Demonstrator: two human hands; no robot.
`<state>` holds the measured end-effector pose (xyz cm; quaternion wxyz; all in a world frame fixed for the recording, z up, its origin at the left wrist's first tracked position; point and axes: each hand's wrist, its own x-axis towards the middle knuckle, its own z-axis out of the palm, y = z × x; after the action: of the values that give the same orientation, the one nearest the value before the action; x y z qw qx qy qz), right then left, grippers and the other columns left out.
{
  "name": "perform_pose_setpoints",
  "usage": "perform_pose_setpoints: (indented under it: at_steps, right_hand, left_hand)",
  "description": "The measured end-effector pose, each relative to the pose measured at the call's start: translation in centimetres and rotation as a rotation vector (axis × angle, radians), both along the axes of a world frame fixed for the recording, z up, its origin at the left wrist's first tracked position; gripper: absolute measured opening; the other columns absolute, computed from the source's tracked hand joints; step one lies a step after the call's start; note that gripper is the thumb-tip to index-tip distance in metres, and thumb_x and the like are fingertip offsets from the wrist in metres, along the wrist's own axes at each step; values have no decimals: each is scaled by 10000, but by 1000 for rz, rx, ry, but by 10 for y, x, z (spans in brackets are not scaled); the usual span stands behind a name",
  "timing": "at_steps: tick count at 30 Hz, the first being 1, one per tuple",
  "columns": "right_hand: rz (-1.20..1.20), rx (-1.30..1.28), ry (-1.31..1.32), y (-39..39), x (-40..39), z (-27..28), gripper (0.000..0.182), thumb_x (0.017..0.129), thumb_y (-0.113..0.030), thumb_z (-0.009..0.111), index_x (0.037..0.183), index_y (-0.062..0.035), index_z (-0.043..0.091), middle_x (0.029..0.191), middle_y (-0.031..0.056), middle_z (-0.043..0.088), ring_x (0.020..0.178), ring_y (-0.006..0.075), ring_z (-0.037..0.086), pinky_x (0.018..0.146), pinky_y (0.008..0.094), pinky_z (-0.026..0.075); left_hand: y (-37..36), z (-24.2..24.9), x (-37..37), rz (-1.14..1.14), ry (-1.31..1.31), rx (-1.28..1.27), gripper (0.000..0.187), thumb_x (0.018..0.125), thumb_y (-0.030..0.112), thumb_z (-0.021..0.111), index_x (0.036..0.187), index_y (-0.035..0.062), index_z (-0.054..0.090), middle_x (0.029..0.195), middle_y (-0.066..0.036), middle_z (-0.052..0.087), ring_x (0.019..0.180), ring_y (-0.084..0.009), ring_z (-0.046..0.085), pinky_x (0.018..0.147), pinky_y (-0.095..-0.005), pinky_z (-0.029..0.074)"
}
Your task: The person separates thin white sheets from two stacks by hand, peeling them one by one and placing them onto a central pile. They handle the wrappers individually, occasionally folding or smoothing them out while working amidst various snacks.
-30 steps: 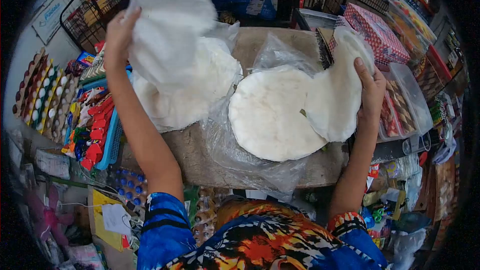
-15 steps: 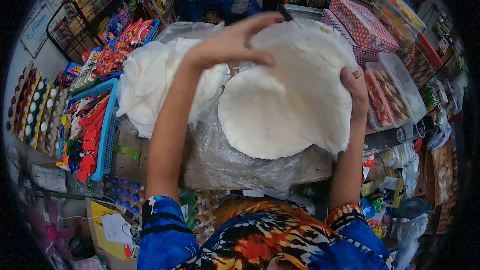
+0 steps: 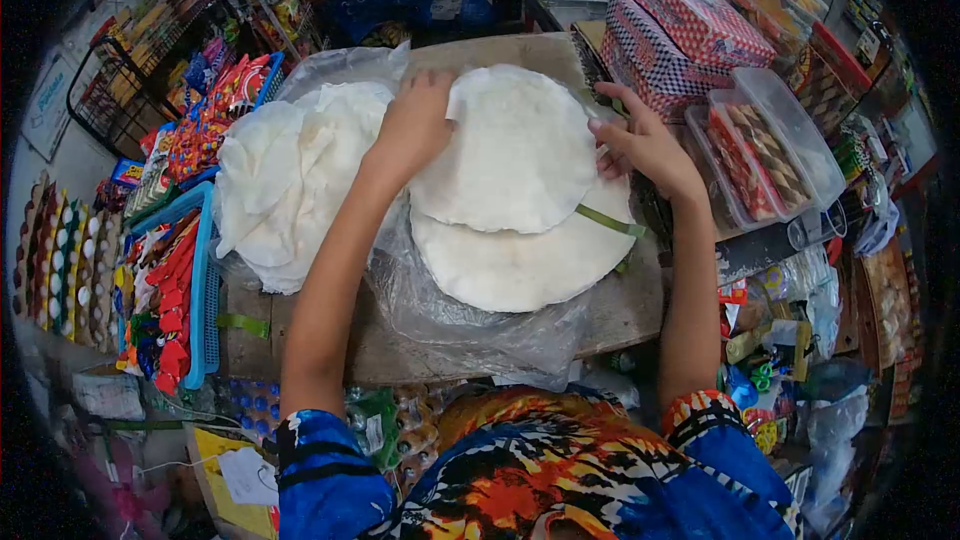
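The left hand (image 3: 424,120) lies at the left edge of the upper round white sheet (image 3: 520,155), its fingers close together and lightly bent; whether it pinches the edge cannot be told. The right hand (image 3: 652,148) is loosely open at that sheet's right edge, forefinger and thumb apart, with no clear hold on anything. Between and below the hands, the lower round white sheet (image 3: 525,275) shows from under the upper one, with a green strip (image 3: 612,221) just below the right hand. Nearer the body than both hands, clear plastic (image 3: 480,340) spreads over the wooden tabletop (image 3: 635,305). Left of the left hand sits a rumpled pile of white sheets (image 3: 290,180); farther left is a blue basket (image 3: 207,290) of packets. Right of the right hand stands a clear plastic container (image 3: 815,175), with checkered boxes (image 3: 700,15) beyond that hand.
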<state>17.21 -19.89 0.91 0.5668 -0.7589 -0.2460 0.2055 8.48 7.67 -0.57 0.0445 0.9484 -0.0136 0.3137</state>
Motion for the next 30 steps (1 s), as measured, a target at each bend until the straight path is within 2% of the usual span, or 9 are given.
perform_pose_setpoints:
  at_steps: [3,4,6,9,14,16,19,25,30]
  right_hand:
    - [58,-84,-21,-1,-5,4,519,890,-180,601,1351,-106,375,766,55,585,571,115,593,513,234,495]
    - [96,-136,-29,-2,-6,6,531,884,-158,607,1357,-110,368,740,43,587,566,113,593,518,238,499]
    - [161,-160,-58,-4,-7,3,552,855,-107,618,1349,-95,372,714,39,585,563,109,588,502,245,494]
    - [229,-168,-108,-4,-5,-1,602,806,-20,628,1347,-82,371,687,34,583,569,103,579,491,250,486]
    - [261,-41,-125,-4,-4,0,653,776,50,605,1365,-94,363,707,35,585,620,99,573,532,239,477]
    - [304,51,-97,-2,-5,2,703,762,102,583,1391,-103,346,738,8,551,693,91,562,647,239,497]
    - [307,74,-79,0,-5,1,692,759,107,576,1385,-89,359,746,5,531,697,84,538,670,241,492]
    - [304,149,-70,2,-5,-2,614,769,106,556,1337,-76,410,730,6,552,666,79,536,603,226,458]
    - [314,117,-101,3,-6,-1,584,777,109,547,1320,-67,422,716,-1,533,655,74,525,597,222,445]
  left_hand:
    - [-24,20,-7,-224,318,-198,261,772,132,674,996,-1,660,997,-197,657,869,-314,633,784,-369,488]
    - [-34,24,-8,-229,321,-199,261,772,132,674,996,-1,660,997,-197,657,869,-314,633,784,-369,488]
    - [-54,27,-10,-528,726,-500,226,753,181,709,897,8,687,851,-171,679,772,-294,648,725,-350,494]
    - [-73,14,-14,-452,634,-344,259,741,240,728,829,-1,692,742,-157,673,701,-272,650,677,-338,496]
    - [-88,4,-13,-401,525,-415,311,725,271,733,803,-23,669,746,-173,664,706,-277,647,670,-346,496]
    - [-88,3,-12,-407,437,-395,305,722,261,726,784,-30,659,738,-174,660,697,-280,646,665,-348,498]
    - [-85,5,-11,-386,502,-449,271,724,230,697,763,-32,643,732,-170,656,688,-286,643,663,-354,497]
    - [-83,13,-14,-414,548,-531,239,728,208,674,767,-25,639,740,-162,648,699,-278,634,677,-359,492]
    - [-80,6,-17,-480,509,-322,305,699,268,745,775,-9,645,764,-150,642,729,-278,623,677,-360,482]
